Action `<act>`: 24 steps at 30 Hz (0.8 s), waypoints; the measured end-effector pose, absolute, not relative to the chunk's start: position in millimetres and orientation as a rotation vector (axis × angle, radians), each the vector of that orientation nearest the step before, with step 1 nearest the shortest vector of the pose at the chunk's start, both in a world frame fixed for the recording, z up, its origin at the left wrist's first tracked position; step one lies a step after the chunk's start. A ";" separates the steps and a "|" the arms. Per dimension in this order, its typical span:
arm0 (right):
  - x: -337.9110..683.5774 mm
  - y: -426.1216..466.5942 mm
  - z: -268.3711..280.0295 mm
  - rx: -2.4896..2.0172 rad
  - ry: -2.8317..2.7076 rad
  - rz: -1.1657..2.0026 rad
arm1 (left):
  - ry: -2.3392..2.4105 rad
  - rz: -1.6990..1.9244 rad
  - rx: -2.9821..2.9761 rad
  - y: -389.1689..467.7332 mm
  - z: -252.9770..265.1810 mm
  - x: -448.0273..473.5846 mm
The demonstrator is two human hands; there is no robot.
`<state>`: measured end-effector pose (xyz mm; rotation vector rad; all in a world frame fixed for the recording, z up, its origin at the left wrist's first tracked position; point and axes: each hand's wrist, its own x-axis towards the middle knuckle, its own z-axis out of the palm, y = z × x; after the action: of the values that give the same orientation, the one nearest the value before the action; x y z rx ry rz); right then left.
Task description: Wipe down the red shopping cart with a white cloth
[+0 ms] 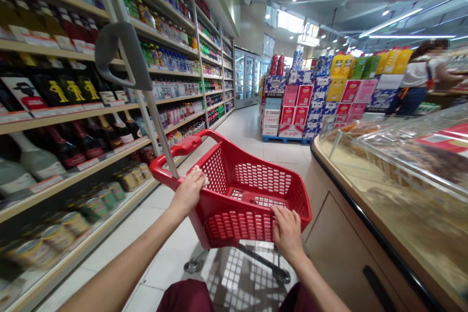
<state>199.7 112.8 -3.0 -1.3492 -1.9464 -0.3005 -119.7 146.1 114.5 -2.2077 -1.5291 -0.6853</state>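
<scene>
A red plastic shopping cart with perforated basket walls stands in front of me; no goods show in the basket. My left hand is closed on a crumpled whitish cloth, possibly a tissue, at the rim near the cart's handle end. Fingers of my right hand hook over the near rim towards the other end, the rest of the hand resting against the outer wall. From the handle corner rises a metal pole with a grey plastic loop grip.
Shelves of bottles and cans line the left side. At right a bakery counter holds clear-covered goods close to the cart. Stacked drink cartons stand ahead, and a person is behind them at right.
</scene>
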 end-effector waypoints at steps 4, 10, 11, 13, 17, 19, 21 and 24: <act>200.3 111.7 -0.1 -1.340 -1.954 -0.278 | -1.513 -0.730 -2.266 135.4 103.1 -93.5; 201.7 107.4 8.4 -1.320 -1.980 -0.192 | -1.494 -0.358 -2.224 138.9 122.5 -123.4; 200.9 106.7 9.4 -1.321 -1.986 -0.185 | -1.496 -0.372 -2.218 140.7 123.3 -130.9; 198.2 105.7 10.1 -1.324 -1.998 -0.187 | -1.509 -0.470 -2.159 142.0 118.6 -138.3; 192.3 107.6 5.4 -1.360 -1.951 -0.218 | -1.452 -0.640 -2.090 136.4 89.9 -111.6; 191.7 110.0 2.5 -1.369 -1.920 -0.231 | -1.354 -0.628 -2.183 134.5 76.9 -89.9; 193.2 111.8 1.7 -1.342 -1.935 -0.222 | -1.290 -0.603 -2.271 135.0 72.4 -79.8; 195.8 111.1 5.3 -1.296 -1.989 -0.181 | -1.318 -0.579 -2.263 137.4 80.8 -97.8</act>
<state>195.8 111.1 5.3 -1.2960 -1.9891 -0.1811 -97.8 137.4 80.8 -2.2635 -1.3183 -0.5791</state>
